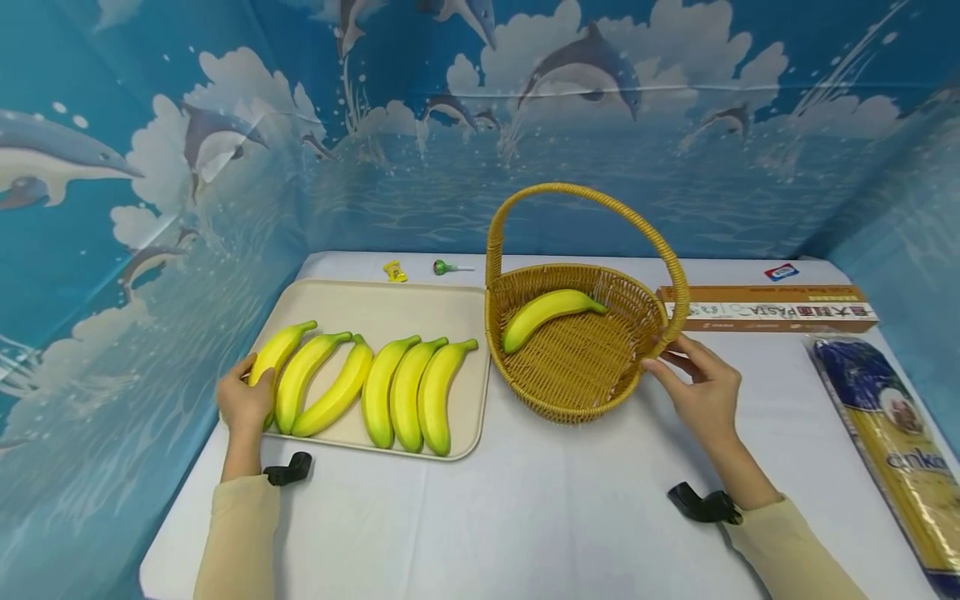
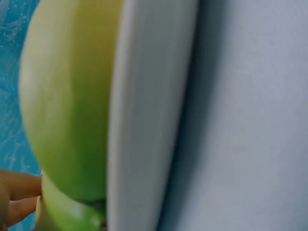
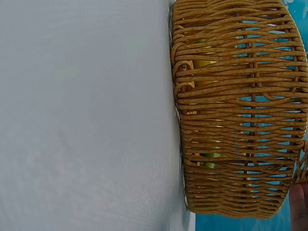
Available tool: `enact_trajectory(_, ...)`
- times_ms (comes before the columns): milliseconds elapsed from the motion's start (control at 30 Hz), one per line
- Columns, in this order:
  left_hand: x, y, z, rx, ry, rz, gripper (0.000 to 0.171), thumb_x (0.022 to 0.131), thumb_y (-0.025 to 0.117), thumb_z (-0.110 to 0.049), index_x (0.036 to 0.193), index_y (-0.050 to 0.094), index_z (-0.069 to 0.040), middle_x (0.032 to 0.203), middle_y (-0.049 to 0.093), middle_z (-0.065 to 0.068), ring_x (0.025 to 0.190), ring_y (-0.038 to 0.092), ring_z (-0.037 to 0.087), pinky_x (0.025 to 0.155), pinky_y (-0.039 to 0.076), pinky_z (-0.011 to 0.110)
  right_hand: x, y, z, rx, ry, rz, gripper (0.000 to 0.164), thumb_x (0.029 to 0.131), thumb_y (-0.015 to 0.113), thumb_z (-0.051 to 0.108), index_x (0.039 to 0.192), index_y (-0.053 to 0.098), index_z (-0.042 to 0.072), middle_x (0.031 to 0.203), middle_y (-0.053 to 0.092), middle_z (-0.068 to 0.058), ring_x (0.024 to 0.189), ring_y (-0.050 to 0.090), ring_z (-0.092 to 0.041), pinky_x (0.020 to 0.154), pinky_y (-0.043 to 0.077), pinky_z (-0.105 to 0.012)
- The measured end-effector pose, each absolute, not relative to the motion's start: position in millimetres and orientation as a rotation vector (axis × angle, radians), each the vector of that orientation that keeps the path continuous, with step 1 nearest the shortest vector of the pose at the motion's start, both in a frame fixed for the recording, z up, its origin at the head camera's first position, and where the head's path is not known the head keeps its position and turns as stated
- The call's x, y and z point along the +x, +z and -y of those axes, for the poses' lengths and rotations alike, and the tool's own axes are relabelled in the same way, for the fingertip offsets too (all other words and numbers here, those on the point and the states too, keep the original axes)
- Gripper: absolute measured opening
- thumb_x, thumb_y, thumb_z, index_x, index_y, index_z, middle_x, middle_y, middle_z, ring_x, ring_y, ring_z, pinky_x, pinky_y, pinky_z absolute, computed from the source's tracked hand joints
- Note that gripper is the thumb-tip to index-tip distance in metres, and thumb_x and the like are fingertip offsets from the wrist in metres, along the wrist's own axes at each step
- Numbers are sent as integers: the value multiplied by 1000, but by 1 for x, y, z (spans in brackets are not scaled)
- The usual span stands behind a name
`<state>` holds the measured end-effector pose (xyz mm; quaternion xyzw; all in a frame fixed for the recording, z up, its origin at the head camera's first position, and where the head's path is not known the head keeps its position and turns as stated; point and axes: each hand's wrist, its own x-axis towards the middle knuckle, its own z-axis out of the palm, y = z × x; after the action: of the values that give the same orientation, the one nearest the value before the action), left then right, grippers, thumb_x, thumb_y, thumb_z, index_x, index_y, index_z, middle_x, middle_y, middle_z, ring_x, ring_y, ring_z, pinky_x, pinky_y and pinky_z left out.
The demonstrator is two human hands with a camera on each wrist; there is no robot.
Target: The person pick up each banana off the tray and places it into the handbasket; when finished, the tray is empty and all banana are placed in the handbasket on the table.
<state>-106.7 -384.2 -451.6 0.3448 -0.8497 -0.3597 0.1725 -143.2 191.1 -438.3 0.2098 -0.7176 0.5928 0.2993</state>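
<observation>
My left hand [image 1: 246, 398] grips the leftmost yellow banana [image 1: 279, 350], thumb on one side and fingers on the other. That banana lies at the left end of a row of several bananas on a beige tray [image 1: 360, 304]. Close up in the left wrist view are a banana's greenish end [image 2: 72, 106], the tray rim [image 2: 144, 115] and some fingertips [image 2: 24, 185]. With thumb and fingers, my right hand [image 1: 701, 387] holds the woven basket [image 1: 577, 367] where its tall handle meets the right rim. One banana [image 1: 551, 315] lies inside the basket.
A yellow-wrapped candy [image 1: 394, 272] and a green lollipop [image 1: 442, 267] lie behind the tray. Right of the basket are a pasta box [image 1: 765, 308], a small red-and-blue packet [image 1: 782, 272] and a long bag of pasta [image 1: 892, 442]. Dolphin-print curtains [image 1: 420, 192] enclose the white table.
</observation>
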Motion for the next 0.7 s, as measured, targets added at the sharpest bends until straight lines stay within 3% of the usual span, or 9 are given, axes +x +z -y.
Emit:
enact_trajectory(100,-107,-444,379,938,-1029,2345,45,97,58,-14,141,52,-5,138,54,23,122,51,39,102,40,50,-143,-438,-190,552,1570,1909,46,68,72,-26,113,64,-19,111,70,7,99,68,-3,83,55,-19)
enact_trajectory(233,-108,-430,364,816,-1043,2306,44,95,63,-16,138,56,-6,134,59,20,119,54,35,103,40,46,-143,-437,-190,549,1563,1907,47,68,72,-26,114,65,-16,110,71,0,99,68,-2,83,55,-19)
enact_trajectory(367,-112,-414,339,642,-1060,2287,44,91,68,-17,132,61,-4,129,63,16,110,56,27,88,47,25,-142,-437,-190,549,1566,1908,48,68,72,-26,114,65,-16,109,72,-2,99,68,-2,83,55,-19)
enact_trajectory(500,-119,-402,303,387,-1080,2265,43,86,74,-15,126,66,-2,120,66,17,100,59,23,75,42,7,-142,-437,-190,550,1563,1911,47,68,72,-26,113,64,-17,109,72,-5,99,68,-2,82,55,-19)
enact_trajectory(600,-126,-394,267,173,-1128,2260,42,82,78,-13,121,68,0,114,68,18,95,63,25,72,44,6,-143,-438,-191,553,1563,1911,46,68,72,-26,113,63,-19,110,72,-2,100,68,-2,83,55,-19)
enact_trajectory(700,-135,-389,228,-24,-1187,2275,42,79,80,-13,118,69,2,110,69,18,92,65,27,70,49,13,-146,-444,-193,555,1568,1909,47,68,72,-26,113,63,-19,111,70,6,100,69,-4,83,55,-19)
